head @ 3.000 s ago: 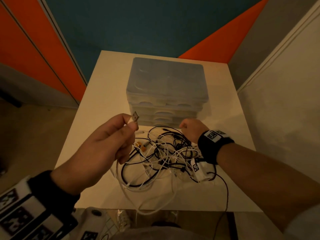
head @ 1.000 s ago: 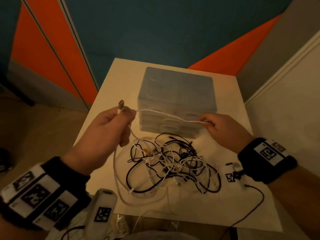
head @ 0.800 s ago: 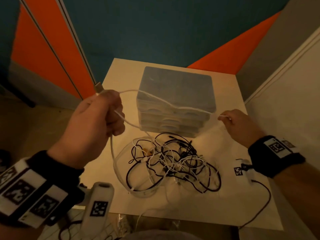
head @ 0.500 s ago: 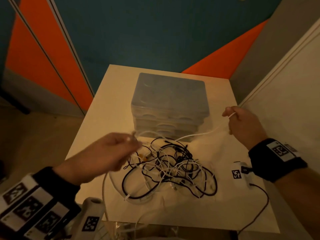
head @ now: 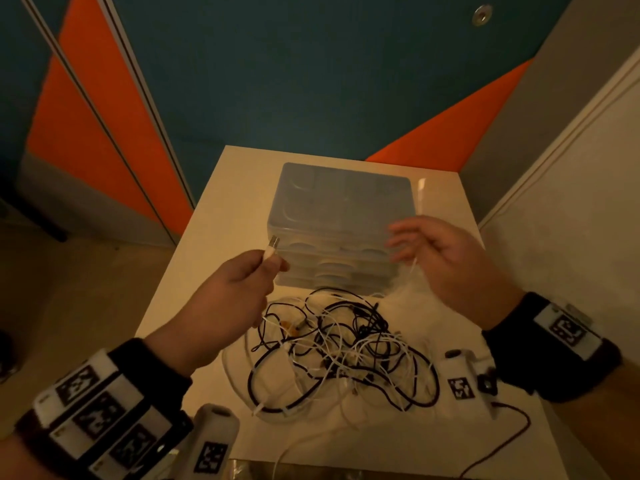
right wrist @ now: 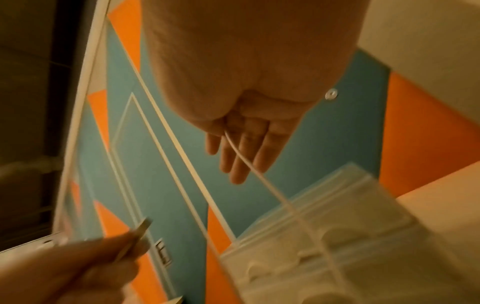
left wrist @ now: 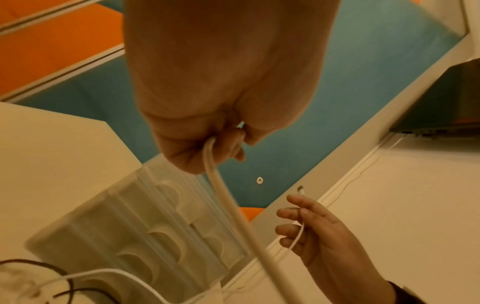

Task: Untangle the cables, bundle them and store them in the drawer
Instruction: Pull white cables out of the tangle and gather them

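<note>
cables (head: 341, 355) lie in a black and white tangle on the pale surface (head: 214, 216), just in front of a translucent drawer unit (head: 341, 209) whose stacked drawers are all pushed in. left hand (head: 228, 299) is raised above the near-left part of the heap, fingers curled round one white cable (left wrist: 228, 207), pinching it just behind its usb plug (head: 273, 243), which sticks up past the fingertips. in the left wrist view this cable leaves the closed fist and runs down toward the surface. right hand (head: 446, 258) is held up on the right, in front of the drawer unit's right corner, fingers spread and nearly straight; a thin white strand (right wrist: 244, 158) comes out from the base of the palm and hangs across the fingers, dropping toward the tangle. in the left wrist view a small connector tip (left wrist: 300, 191) shows above the right hand's fingers. whether the strand is truly pinched or only draped over the open fingers cannot be told. the two hands are well apart, the left lower and nearer the tangle. a white block with a square black marker (head: 460, 379) sits on the surface to the right of the heap, under the right wrist, with a dark lead (head: 512, 441) trailing off toward the near edge. both wrists wear black bands carrying marker tags. behind the surface stands a teal and orange wall (head: 311, 81).
</note>
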